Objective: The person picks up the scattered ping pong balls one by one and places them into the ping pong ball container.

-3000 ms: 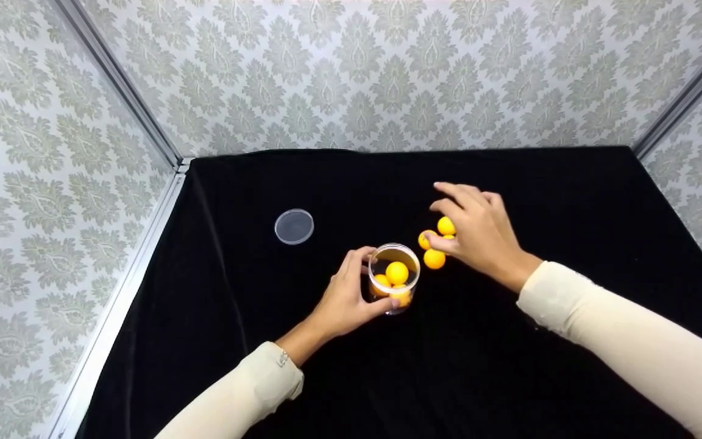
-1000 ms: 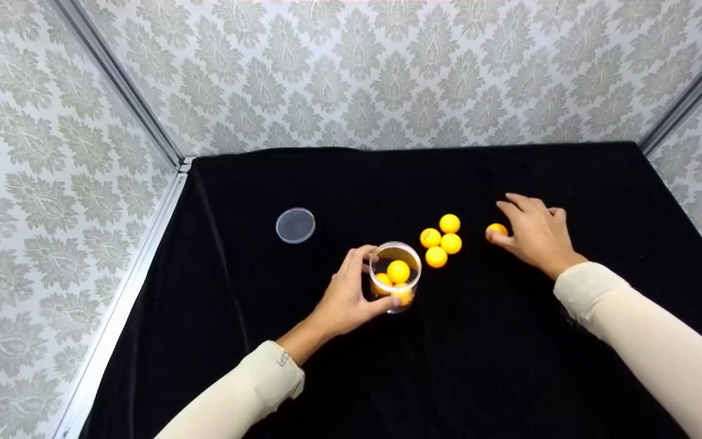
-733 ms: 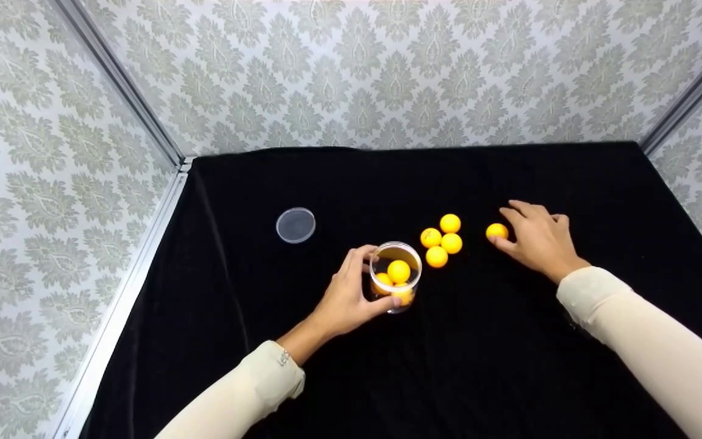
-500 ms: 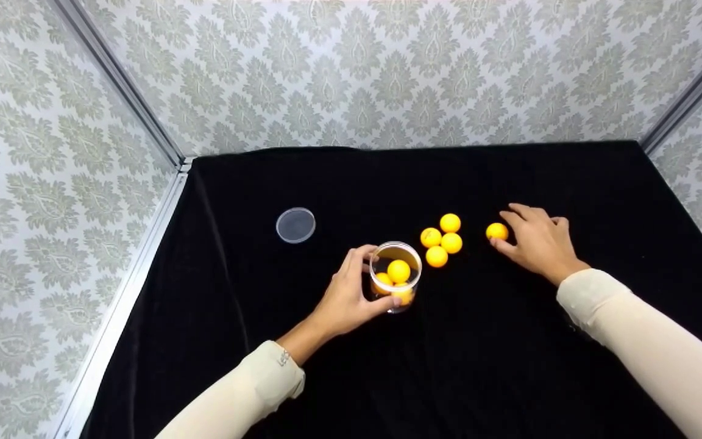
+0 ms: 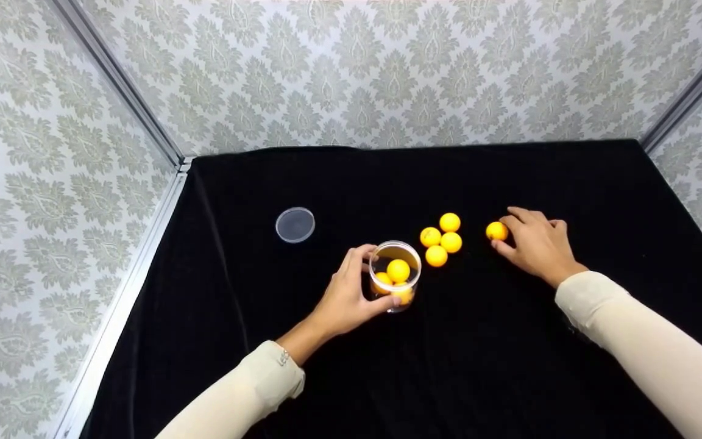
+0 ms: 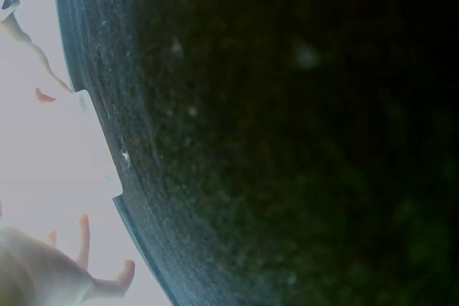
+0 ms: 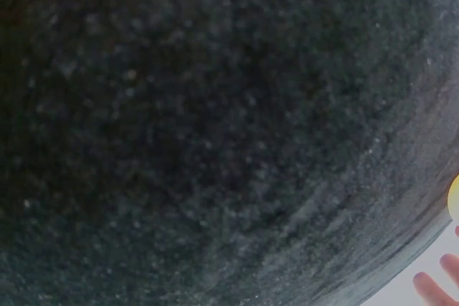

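In the head view my left hand [image 5: 351, 297] grips a clear round jar [image 5: 412, 299] from its left side, thumb at the front and fingers behind. The jar has no lid on, and several orange ping-pong balls [image 5: 398, 270] lie inside. To the right, my right hand [image 5: 537, 244] pinches a single ping-pong ball [image 5: 495, 231] on the black cloth, thumb below it and forefinger at its upper right. The right wrist view catches the ball's edge [image 7: 455, 200] and some fingertips [image 7: 429, 288]. The left wrist view is washed out around the hand [image 6: 43, 270].
A cluster of several loose ping-pong balls [image 5: 451, 242] lies between the jar and my right hand. A clear round lid [image 5: 295, 225] lies flat at the back left. Black cloth [image 5: 479, 353] covers the table, with patterned walls [image 5: 387, 73] behind and at the sides.
My right hand has moved right, from over the cluster to the lone ball, and its thumb and forefinger have closed in on it. The left hand and jar stay put.
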{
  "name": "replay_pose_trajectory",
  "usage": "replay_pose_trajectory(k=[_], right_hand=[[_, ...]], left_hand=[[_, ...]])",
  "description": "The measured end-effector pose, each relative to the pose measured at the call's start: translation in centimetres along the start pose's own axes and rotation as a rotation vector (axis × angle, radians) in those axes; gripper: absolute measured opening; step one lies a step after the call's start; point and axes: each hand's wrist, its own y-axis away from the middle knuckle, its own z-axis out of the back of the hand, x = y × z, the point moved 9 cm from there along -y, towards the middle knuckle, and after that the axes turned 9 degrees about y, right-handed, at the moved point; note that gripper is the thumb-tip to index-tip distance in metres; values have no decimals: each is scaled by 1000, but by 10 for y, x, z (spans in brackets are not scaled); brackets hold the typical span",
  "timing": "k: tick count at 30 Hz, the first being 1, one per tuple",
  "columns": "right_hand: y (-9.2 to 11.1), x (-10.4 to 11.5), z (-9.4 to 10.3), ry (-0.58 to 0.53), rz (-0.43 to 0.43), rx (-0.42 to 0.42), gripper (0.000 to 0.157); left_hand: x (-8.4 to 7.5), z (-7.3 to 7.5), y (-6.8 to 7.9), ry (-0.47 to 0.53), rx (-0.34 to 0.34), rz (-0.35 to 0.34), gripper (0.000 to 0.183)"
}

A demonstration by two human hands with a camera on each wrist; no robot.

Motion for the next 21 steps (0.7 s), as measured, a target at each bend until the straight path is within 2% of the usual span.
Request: replay_pose_trajectory(k=[6, 21], right_hand=[[0, 1, 0, -1, -1, -6, 48], [1, -2, 5, -4, 0, -21, 48]], left_hand=[[-1, 1, 0, 7, -7, -12, 88], [1, 0, 1, 5, 4, 6, 88]])
